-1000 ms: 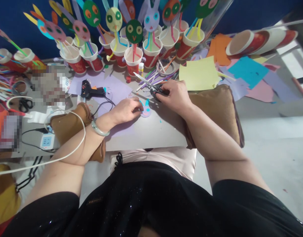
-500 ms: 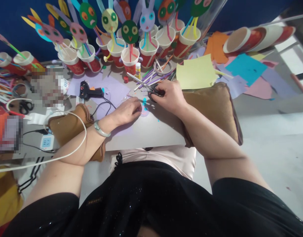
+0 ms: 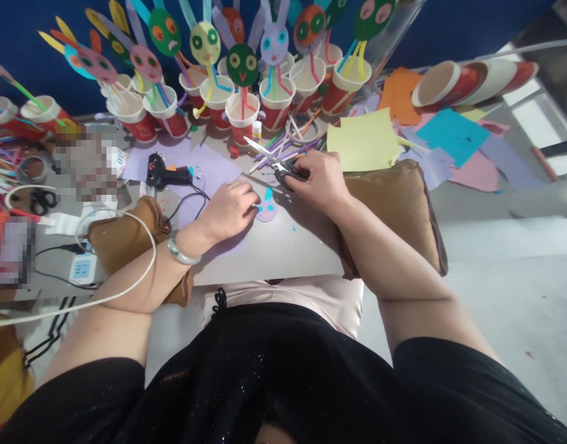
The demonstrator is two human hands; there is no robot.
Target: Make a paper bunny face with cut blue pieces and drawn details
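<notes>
My right hand [image 3: 323,179] is closed round the black handles of a pair of scissors [image 3: 270,158]; the blades are a little apart and point up and left. On the grey table in front of me lies a small lilac paper face [image 3: 267,213] with bright blue paper bits on it. At its left edge are the curled fingers of my left hand [image 3: 230,213], drawn together; whatever is between the fingertips is hidden. Left of that hand a black glue gun [image 3: 167,174] rests on lilac paper sheets [image 3: 212,161].
Red-and-white paper cups [image 3: 243,117] holding rabbit-faced figures line the back. A glue stick [image 3: 256,129] stands before them, near loose coloured sticks [image 3: 290,145]. Yellow paper [image 3: 364,139] lies right. Brown cushions [image 3: 394,213] sit under both forearms. A white cable [image 3: 126,290] crosses my left arm.
My left hand has shifted slightly left, and more of the lilac face shows. The scissors are still in my right hand, their blades apparently spread wider.
</notes>
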